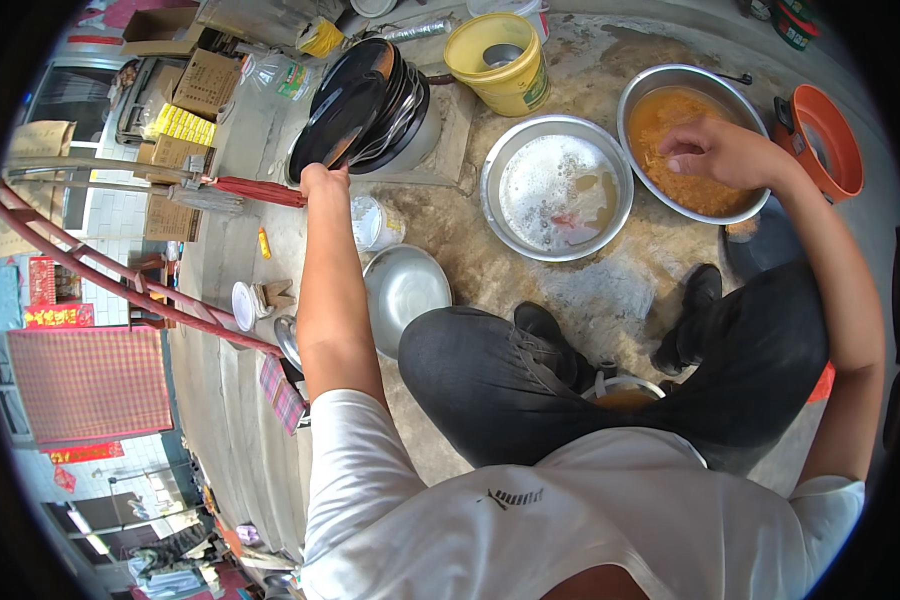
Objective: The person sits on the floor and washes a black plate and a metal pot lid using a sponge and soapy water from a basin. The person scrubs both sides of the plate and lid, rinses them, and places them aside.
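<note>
My left hand (324,180) reaches out to the upper left, its fingers closed on the edge of a dark round pan (349,101), which leans against a stack of dark pans and wire racks (401,124). Over a metal basin of orange-brown water (645,187) hangs my right hand (694,150), fingers curled; whether it holds anything is not plain. Beside that basin stands a second metal basin (493,214) with white suds and something reddish in them.
Behind the suds stands a yellow bucket (487,75) with a metal bowl inside. An orange tub (832,142) is at the right. A bare metal basin (409,292) and a white pail (375,223) lie near my left forearm. A red ladder (142,289) slants at the left.
</note>
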`<state>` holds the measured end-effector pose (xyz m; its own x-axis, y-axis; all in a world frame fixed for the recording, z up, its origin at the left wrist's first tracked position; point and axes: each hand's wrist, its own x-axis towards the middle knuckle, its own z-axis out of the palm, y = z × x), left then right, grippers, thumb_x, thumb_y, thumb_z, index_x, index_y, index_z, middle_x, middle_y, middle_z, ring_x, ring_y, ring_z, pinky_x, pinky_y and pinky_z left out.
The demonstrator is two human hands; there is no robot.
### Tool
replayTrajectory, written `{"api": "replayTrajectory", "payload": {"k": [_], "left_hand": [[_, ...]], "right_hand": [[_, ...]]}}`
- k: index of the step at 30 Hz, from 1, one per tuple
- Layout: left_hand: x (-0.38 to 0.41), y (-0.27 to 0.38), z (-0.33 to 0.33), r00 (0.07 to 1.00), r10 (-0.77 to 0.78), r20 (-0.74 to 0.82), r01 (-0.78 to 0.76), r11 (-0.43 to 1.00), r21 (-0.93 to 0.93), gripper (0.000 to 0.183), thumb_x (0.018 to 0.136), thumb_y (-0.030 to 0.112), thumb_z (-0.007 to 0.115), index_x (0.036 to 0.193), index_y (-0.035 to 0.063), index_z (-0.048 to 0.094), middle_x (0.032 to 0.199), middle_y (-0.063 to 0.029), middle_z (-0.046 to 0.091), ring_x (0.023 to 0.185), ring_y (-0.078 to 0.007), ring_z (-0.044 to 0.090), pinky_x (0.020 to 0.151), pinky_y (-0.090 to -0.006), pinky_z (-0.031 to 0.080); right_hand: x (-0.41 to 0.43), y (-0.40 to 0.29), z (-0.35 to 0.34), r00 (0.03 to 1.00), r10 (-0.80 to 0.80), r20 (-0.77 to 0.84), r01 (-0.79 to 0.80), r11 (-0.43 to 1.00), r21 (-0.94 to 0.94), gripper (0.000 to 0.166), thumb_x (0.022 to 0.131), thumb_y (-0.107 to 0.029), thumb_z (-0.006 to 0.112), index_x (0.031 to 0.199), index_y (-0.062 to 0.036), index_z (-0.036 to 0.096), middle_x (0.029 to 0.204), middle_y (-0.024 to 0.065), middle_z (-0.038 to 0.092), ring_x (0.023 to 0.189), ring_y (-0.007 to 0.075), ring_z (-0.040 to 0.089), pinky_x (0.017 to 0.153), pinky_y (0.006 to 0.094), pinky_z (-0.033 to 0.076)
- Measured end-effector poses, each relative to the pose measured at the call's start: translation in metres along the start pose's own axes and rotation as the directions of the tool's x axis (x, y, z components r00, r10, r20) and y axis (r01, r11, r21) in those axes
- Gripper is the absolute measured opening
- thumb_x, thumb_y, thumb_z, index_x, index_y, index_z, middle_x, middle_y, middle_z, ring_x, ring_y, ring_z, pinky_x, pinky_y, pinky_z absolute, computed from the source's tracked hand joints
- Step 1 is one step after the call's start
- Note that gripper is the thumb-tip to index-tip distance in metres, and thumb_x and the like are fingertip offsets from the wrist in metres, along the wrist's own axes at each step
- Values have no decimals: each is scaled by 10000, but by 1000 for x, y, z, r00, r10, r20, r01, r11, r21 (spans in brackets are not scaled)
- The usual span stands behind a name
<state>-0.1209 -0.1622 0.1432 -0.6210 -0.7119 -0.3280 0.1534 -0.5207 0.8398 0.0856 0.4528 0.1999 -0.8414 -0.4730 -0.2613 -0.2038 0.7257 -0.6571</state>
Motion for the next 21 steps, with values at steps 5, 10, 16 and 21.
{"api": "replayTrajectory", "payload": {"k": [5, 10, 16, 21], "left_hand": [[26, -27, 24, 1000, -3, -14, 3, 1000, 8, 437, 1082, 97, 370, 1480, 39, 540, 1481, -191, 592, 1271, -429, 635, 1017, -703, 536], [84, -19, 22, 981, -194, 17, 166, 878, 450, 482, 1123, 428, 448, 1363, 26, 560, 1174, -257, 622, 1016, -431, 684, 849, -619, 638], [71, -33, 29, 963, -239, 127, 25, 543, 839, 643, 1062, 579, 554, 1487, 111, 440, 1123, -231, 628, 859, -381, 707, 743, -581, 660], [58, -54, 25, 958, -214, 192, -68, 480, 874, 627, 1018, 599, 627, 1384, 96, 544, 1019, -129, 654, 865, -321, 709, 733, -526, 653]], "right_hand": [[-3, -11, -3, 999, 17, 28, -20, 996, 84, 344, 1024, -266, 681, 1232, 7, 699, 1107, 158, 757, 1059, 300, 712, 953, 404, 526], [2, -21, -5, 1000, -18, 24, 15, 990, 139, 341, 1022, -243, 682, 1247, 12, 688, 1083, 149, 767, 1055, 286, 723, 937, 395, 540], [4, -22, -7, 1000, 4, 30, -9, 987, 162, 358, 1033, -258, 679, 1282, -1, 682, 1110, 157, 762, 1089, 282, 724, 954, 393, 540], [0, 1, -13, 988, -110, -110, 113, 993, 20, 451, 1069, -407, 634, 1309, -31, 700, 1146, 130, 759, 1074, 264, 715, 965, 405, 537]]}}
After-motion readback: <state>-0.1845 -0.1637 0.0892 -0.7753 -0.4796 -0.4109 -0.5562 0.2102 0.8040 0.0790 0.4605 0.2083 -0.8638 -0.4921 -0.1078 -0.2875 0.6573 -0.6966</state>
